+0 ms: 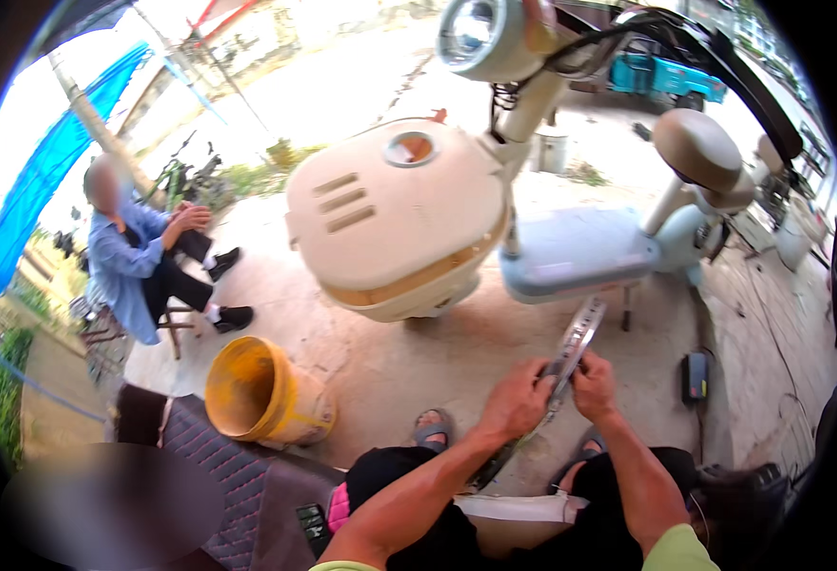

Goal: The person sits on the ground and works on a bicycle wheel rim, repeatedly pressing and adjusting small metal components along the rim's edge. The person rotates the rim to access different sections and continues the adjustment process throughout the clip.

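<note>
A long, narrow metal strip [582,328] with holes or slots along it slants between my hands above my lap. My left hand [518,400] is closed on its left side, and my right hand [592,385] grips it from the right, level with the left. The strip's far end points toward an electric scooter, close to the pale blue footboard [580,252]. Its near end runs down past my left wrist, dark and partly hidden. Ahead of me, the scooter's cream lidded front basket [399,214] and round headlight [476,38] tower over the floor.
A yellow bucket [318,409] stands to the left, beside a dark quilted seat [214,476] with a phone [314,525] on it. Farther left sits a person in a blue shirt [128,257]. A black box [694,378] with a cable lies at right. Behind is a turquoise vehicle [671,78].
</note>
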The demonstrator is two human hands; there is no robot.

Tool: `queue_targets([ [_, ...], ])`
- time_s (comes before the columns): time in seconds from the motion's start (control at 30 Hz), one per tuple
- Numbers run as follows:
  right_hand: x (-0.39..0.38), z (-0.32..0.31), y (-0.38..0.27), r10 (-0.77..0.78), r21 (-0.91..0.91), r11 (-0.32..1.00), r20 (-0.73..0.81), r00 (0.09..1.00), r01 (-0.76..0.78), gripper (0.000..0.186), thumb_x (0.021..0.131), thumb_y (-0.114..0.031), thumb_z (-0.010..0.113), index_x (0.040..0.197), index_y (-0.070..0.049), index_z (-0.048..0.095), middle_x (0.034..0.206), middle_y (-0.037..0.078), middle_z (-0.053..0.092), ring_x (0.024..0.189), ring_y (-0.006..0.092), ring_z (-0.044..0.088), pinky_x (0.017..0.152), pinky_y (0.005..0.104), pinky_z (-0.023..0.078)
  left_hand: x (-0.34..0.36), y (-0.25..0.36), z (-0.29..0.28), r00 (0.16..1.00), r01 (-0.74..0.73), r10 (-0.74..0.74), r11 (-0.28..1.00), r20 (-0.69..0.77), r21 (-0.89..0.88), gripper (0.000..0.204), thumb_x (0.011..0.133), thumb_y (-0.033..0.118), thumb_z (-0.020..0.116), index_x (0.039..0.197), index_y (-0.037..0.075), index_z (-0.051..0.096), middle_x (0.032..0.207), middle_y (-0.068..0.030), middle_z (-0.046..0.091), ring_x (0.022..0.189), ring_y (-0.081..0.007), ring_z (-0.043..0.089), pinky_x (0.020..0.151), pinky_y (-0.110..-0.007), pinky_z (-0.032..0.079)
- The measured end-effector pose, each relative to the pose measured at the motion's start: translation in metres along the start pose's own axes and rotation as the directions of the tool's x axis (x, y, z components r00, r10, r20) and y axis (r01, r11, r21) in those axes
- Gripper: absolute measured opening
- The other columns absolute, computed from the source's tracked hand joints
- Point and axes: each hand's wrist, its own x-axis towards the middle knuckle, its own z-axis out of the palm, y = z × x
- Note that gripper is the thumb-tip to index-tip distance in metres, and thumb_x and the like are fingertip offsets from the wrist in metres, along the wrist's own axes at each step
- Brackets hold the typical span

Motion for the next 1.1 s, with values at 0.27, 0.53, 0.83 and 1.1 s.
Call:
queue_targets([
  [0.27, -0.002, -0.006, -0.021, -0.221, -0.327, 0.925, -0.059, 0.973, 0.191, 0.012, 0.090, -0.003, 0.065, 0.100, 0.002, 0.071, 0.094, 0.018, 0.070, 0.083, 0.0318, 0.070, 0.076, 0.0368, 0.054, 0.003, 0.005, 0.011, 0.999, -0.023, 0.024, 1.000, -0.037, 0.011, 0.030, 0.099, 0.024, 0.059, 0.120, 0.003, 0.061, 0.114, -0.0236, 0.065, 0.108, -0.0423, 0.062, 0.093, -0.048, 0.049],
  [0.53, -0.008, 0.003, -0.027, -0.274, -0.321, 0.912, -0.013, 0.962, 0.256, 0.017, 0.089, -0.005, 0.067, 0.105, 0.000, 0.071, 0.102, 0.020, 0.071, 0.087, 0.0349, 0.072, 0.076, 0.0390, 0.057, 0.004, 0.002, 0.006, 0.998, 0.064, -0.064, 0.998, 0.008, 0.009, 0.036, 0.097, 0.026, 0.061, 0.121, 0.000, 0.062, 0.113, -0.0238, 0.065, 0.101, -0.0385, 0.066, 0.090, -0.046, 0.052],
  [0.83, -0.015, 0.007, -0.045, -0.241, -0.447, 0.853, 0.122, 0.963, 0.271, 0.019, 0.086, -0.010, 0.070, 0.104, -0.003, 0.072, 0.105, 0.018, 0.072, 0.093, 0.0387, 0.069, 0.080, 0.0438, 0.056, 0.009, 0.002, 0.001, 0.996, 0.032, -0.036, 0.998, -0.082, -0.045, 0.030, 0.096, 0.016, 0.063, 0.120, -0.002, 0.062, 0.112, -0.0215, 0.063, 0.100, -0.0343, 0.064, 0.090, -0.042, 0.052],
  [1.1, 0.005, -0.002, -0.040, -0.138, -0.308, 0.949, -0.191, 0.972, 0.074, 0.015, 0.089, -0.012, 0.073, 0.101, -0.003, 0.074, 0.096, 0.017, 0.073, 0.084, 0.0316, 0.072, 0.075, 0.0395, 0.055, 0.008, 0.007, 0.003, 0.997, 0.047, -0.049, 0.998, -0.059, -0.037, 0.029, 0.097, 0.017, 0.062, 0.119, -0.001, 0.062, 0.108, -0.0222, 0.064, 0.095, -0.0372, 0.065, 0.088, -0.044, 0.052],
])
